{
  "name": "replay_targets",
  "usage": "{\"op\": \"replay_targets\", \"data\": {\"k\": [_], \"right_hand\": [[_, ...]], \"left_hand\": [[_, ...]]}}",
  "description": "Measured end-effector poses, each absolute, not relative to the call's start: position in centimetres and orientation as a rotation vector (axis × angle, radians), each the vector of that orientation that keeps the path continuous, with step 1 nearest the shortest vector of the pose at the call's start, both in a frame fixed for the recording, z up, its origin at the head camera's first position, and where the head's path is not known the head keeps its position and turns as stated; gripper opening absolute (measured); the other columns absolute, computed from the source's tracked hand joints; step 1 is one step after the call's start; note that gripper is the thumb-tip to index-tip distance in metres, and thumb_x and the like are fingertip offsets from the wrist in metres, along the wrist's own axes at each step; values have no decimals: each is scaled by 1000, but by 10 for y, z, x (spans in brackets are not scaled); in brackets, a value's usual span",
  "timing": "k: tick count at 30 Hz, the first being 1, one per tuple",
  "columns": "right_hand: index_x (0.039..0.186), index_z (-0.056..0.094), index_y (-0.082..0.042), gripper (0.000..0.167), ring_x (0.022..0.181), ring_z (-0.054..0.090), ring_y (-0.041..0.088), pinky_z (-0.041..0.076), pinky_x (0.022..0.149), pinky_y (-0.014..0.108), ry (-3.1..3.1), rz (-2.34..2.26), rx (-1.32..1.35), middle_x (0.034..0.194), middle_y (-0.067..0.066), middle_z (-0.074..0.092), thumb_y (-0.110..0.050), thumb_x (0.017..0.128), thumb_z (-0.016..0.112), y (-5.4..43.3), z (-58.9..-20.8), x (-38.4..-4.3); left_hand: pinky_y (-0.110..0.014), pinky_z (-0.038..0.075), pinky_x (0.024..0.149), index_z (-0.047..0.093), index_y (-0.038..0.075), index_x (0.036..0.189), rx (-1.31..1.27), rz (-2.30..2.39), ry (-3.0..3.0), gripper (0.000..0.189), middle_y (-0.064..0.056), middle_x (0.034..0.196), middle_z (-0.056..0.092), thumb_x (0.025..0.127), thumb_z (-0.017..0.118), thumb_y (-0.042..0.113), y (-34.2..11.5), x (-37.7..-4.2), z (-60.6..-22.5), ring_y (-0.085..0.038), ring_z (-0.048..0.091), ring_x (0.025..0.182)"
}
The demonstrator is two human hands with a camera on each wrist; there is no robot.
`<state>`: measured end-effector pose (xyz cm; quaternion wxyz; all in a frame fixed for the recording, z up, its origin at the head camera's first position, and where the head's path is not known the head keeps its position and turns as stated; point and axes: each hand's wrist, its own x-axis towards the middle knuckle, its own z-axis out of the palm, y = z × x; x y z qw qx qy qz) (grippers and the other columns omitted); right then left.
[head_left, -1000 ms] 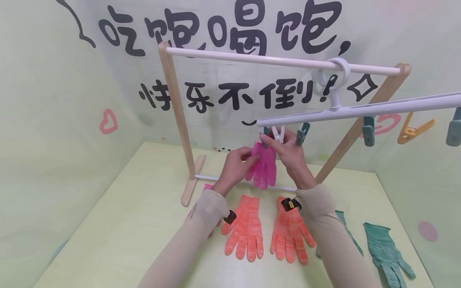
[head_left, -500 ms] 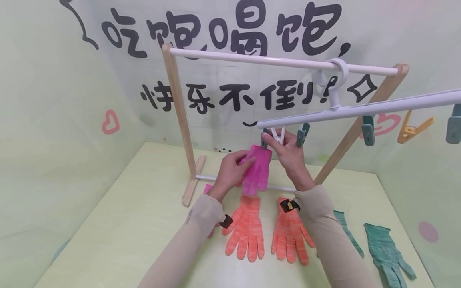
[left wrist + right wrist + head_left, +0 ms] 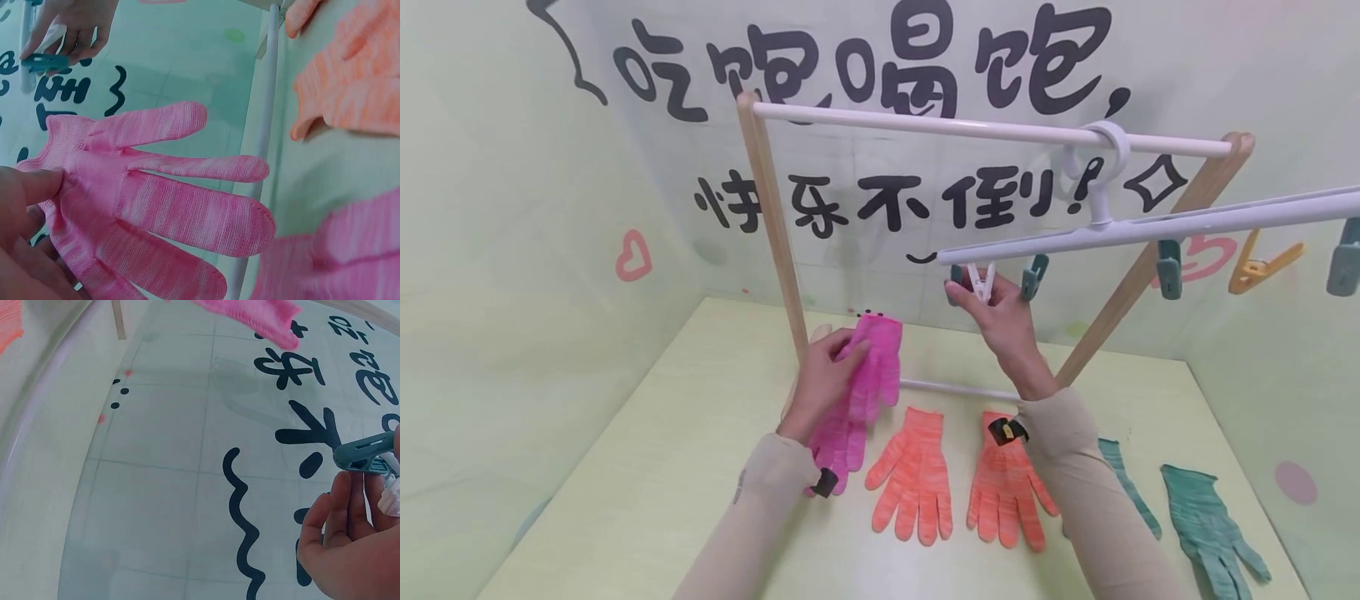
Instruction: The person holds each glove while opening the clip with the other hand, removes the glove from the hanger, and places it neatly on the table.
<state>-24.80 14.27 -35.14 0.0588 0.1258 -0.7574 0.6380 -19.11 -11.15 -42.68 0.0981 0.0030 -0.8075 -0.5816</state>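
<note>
My left hand (image 3: 826, 377) pinches a pink knitted glove (image 3: 883, 354) near its cuff, thumb over the fabric, and the glove's fingers hang down. In the left wrist view the glove (image 3: 162, 200) spreads across the middle. My right hand (image 3: 1006, 321) holds a dark green clothespin (image 3: 365, 452) at the left end of the white hanger (image 3: 1037, 242), with nothing hanging from it. A white clothespin (image 3: 981, 282) sits just beside it, in front of the right fingers. A second pink glove (image 3: 835, 446) lies on the table below my left hand.
Two orange gloves (image 3: 917, 479) lie flat on the table in the middle, and green gloves (image 3: 1206, 517) at the right. A rack with a white top bar (image 3: 925, 122) and wooden legs carries the hanger. More clips, one yellow (image 3: 1258, 271), hang along it.
My left hand has drawn the pink glove away from the clothespin, down and to the left. My right hand has stayed at the clip.
</note>
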Motion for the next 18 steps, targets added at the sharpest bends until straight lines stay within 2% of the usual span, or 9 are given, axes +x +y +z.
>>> {"op": "replay_targets", "data": {"k": [5,10,14,18], "right_hand": [[118,72,-14,34,109,63,14,48,102,36,-2292,1937,393,98,-11,72,-37,93,79,147,-353,-249],[130,70,-8,41,111,68,9,53,97,24,-2227,1941,418,115,-11,75,-29,96,77,156,-359,-246],[135,66,-5,45,113,65,6,51,96,17,-2227,1939,368,116,-15,73,-30,99,73,169,-367,-237],[135,66,-4,44,113,63,4,49,96,16,-2218,1930,271,111,-21,72,-30,101,71,186,-378,-227]], "left_hand": [[-23,54,75,73,12,123,83,-1660,-2432,25,-13,113,73,103,68,26,-131,-182,-434,-19,62,91],[-22,57,81,71,11,129,152,-1659,-2454,31,-16,125,74,103,66,27,-150,-173,-441,-23,69,103],[-22,56,83,70,13,132,207,-1632,-2484,34,-16,128,73,104,65,32,-166,-165,-444,-25,69,106],[-24,55,82,70,14,131,272,-1603,-2528,37,-15,127,73,104,63,38,-183,-157,-445,-24,65,102]]}}
